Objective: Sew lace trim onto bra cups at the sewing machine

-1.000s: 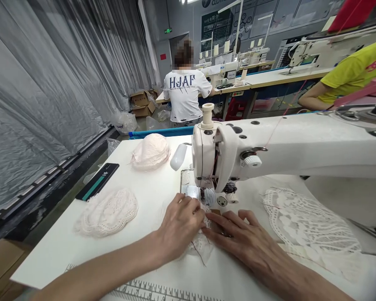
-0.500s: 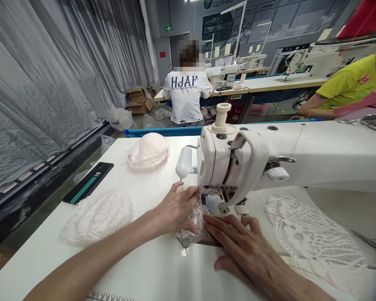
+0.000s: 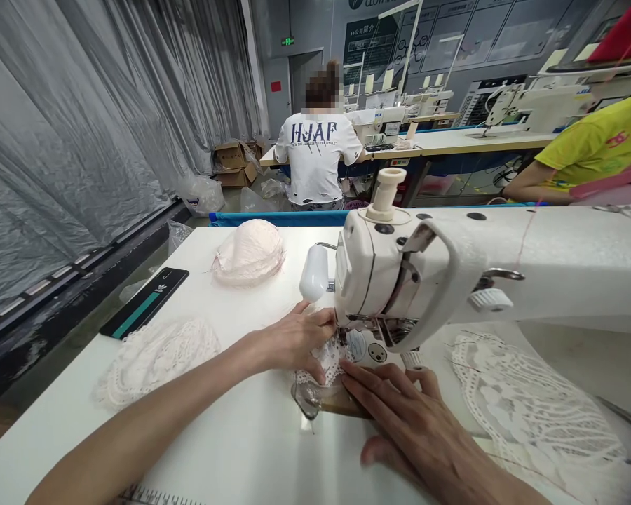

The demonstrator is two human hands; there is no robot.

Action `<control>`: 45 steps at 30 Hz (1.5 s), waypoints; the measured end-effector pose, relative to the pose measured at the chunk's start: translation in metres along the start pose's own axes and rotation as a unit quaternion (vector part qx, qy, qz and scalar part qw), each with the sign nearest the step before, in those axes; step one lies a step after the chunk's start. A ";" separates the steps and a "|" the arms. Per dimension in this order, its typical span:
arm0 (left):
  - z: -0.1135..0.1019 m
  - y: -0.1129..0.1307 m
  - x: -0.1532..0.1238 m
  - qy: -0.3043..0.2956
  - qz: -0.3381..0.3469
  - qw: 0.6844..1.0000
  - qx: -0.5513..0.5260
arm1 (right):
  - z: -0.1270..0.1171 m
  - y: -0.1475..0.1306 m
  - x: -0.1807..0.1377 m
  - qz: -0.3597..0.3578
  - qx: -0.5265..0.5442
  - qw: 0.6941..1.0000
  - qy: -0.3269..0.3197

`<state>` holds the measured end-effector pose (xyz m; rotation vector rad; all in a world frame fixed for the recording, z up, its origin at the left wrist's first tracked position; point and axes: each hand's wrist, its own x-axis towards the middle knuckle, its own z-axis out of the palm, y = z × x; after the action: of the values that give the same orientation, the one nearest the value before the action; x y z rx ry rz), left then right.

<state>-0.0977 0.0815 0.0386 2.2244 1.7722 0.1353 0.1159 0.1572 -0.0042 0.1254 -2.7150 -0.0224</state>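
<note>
A white sewing machine point(image 3: 452, 273) stands on the white table point(image 3: 252, 442). A small white lace piece point(image 3: 326, 363) lies under its needle end. My left hand point(image 3: 294, 340) rests on the lace from the left, its fingers curled and pressing the lace down beside the presser foot. My right hand point(image 3: 404, 414) lies flat on the table just in front of the needle, fingers stretched out and fingertips touching the lace's near edge.
A pile of lace pieces point(image 3: 155, 358) lies at the left, a pink padded cup stack point(image 3: 248, 254) behind, a black phone point(image 3: 144, 312) near the left edge. More white lace point(image 3: 531, 407) lies right of the needle. Two people sit at tables beyond.
The lace has moved further under the machine's head. My left hand shifted up and left with it, and my right hand slid back a little towards me.
</note>
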 end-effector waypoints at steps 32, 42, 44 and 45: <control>0.054 0.037 -0.032 0.211 0.039 0.962 0.167 | -0.006 -0.010 -0.003 0.015 0.061 0.998 0.031; 0.054 0.043 -0.034 0.241 0.040 0.949 0.199 | -0.004 -0.009 -0.003 0.021 0.069 0.997 0.031; 0.055 0.043 -0.033 0.251 0.039 0.946 0.200 | -0.003 -0.009 -0.003 0.022 0.070 0.996 0.040; 0.055 0.043 -0.033 0.257 0.040 0.945 0.201 | -0.003 -0.009 -0.003 0.024 0.070 0.996 0.048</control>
<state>-0.0514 0.0315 0.0016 2.7423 2.1231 0.4456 0.1204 0.1488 -0.0031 0.1007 -2.6211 0.1833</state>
